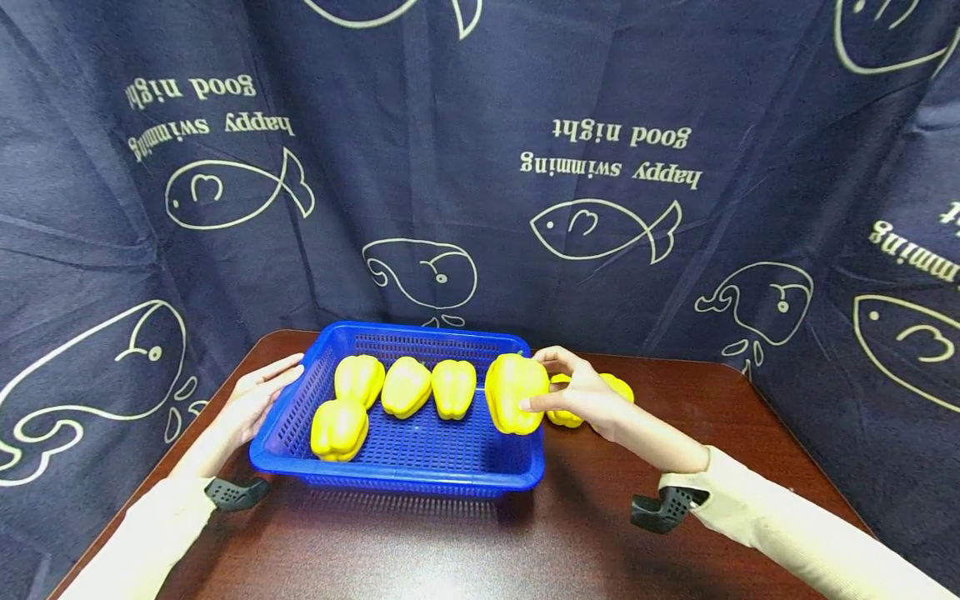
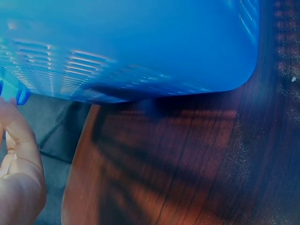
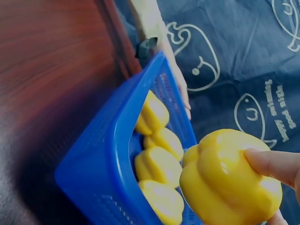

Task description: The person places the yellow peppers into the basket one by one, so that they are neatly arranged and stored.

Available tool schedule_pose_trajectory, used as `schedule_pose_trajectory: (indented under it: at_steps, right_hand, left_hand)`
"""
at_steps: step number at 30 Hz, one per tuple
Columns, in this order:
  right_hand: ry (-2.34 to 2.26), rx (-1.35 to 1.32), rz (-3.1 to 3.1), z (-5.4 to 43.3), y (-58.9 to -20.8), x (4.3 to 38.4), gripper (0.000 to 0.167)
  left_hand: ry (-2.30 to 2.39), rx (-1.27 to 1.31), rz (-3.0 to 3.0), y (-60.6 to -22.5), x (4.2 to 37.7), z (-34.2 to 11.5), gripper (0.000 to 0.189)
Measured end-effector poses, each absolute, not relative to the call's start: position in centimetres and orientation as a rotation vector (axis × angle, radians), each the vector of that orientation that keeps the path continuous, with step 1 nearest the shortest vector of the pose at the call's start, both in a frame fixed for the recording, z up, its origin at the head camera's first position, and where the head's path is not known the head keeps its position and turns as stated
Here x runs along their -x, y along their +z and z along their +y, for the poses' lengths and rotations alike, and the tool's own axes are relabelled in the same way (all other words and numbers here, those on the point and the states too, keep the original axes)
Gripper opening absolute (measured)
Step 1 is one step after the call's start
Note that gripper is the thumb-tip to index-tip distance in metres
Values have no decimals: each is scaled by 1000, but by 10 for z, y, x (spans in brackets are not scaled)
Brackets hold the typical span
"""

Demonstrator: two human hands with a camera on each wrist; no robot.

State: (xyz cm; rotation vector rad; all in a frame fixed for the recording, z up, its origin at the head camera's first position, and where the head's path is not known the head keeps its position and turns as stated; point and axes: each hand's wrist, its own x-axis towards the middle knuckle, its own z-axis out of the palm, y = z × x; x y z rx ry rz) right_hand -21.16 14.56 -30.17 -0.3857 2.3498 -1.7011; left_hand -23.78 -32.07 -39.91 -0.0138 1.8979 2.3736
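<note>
– Pepper [image 1: 517,396]?
– Clamped between thumb and fingers of the right hand [image 1: 581,400], over the basket [image 1: 420,475] at the right end.
– Inside?
– Four peppers [image 1: 407,387], towards the left.
– Left hand [image 1: 255,400]?
– Touching the basket's left side, with fingers fairly straight.
– Outside?
– More peppers [image 1: 564,415] on the bench [image 1: 712,408], right of the basket; dark cloth [image 1: 450,167] at the far side.
</note>
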Motion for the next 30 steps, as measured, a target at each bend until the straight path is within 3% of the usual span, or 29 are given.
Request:
schedule_pose_trajectory:
  at_steps: [3, 10, 30]
  right_hand:
    - [-1653, 357, 2371, 132, -301, 216, 57]
    - [-1634, 239, 2340, 101, -302, 225, 56]
    - [-1656, 189, 2185, 43, -323, 232, 55]
  left_hand:
    - [2386, 13, 1878, -399, 238, -321, 38]
    - [2371, 38, 1893, -398, 237, -322, 52]
    - [2378, 35, 1883, -397, 236, -320, 23]
